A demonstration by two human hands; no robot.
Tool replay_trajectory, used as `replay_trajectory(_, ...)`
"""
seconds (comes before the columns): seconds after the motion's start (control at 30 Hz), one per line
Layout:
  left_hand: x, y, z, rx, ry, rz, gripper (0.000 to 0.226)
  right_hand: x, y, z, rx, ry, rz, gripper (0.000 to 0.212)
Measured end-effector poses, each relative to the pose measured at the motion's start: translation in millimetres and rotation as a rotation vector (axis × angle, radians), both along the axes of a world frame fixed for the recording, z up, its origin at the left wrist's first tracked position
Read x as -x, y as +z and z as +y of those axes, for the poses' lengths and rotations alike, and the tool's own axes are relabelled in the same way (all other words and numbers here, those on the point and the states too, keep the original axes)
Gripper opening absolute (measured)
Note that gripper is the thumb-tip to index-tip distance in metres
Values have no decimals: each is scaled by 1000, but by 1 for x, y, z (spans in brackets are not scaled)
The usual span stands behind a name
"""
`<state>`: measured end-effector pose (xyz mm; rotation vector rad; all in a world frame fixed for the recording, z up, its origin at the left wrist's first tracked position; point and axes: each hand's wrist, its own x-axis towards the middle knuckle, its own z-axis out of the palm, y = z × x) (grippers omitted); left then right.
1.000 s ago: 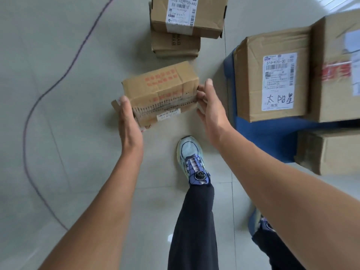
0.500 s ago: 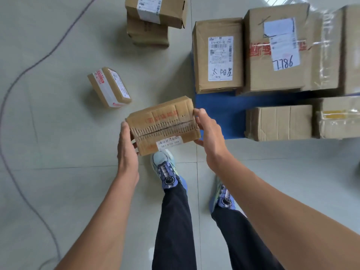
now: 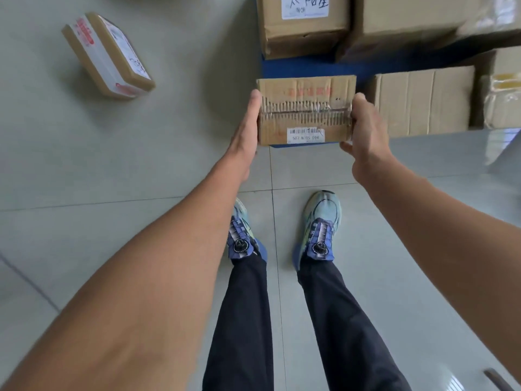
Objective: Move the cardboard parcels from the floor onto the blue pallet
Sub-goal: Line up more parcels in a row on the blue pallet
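Held parcel (image 3: 306, 108): small brown cardboard box, taped seam across its top, barcode sticker on the near side, red print on the far half. It sits level between both hands, over the near left corner of the blue pallet (image 3: 296, 67). Cannot tell if its bottom touches the pallet.

Left hand (image 3: 244, 131): fingers straight, palm pressed flat against the box's left end. Right hand (image 3: 363, 131): fingers curled round the right end, thumb under the near corner, gripping it.

On the pallet: labelled parcel (image 3: 304, 26) with handwriting on a white label, right behind the held one; big parcel (image 3: 408, 18) beside it to the right; low parcel (image 3: 423, 100) just right of the held box, near the right hand; taped parcel (image 3: 501, 103) at the far right edge.

Tilted parcel (image 3: 108, 55) with red-and-white tape lies on the grey tiled floor (image 3: 112, 165), well left of the pallet.

Person stands facing the pallet, dark trousers, left shoe (image 3: 242, 235) and right shoe (image 3: 320, 227) blue-and-mint, both flat on the floor.
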<state>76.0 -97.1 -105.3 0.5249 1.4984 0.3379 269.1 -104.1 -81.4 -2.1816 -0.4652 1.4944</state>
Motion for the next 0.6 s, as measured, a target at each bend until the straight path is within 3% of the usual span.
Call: replay_trajectory(0.6,-22,-24,-21,106,129,-96,80,-16,-11,-3,-42,283,-131,34)
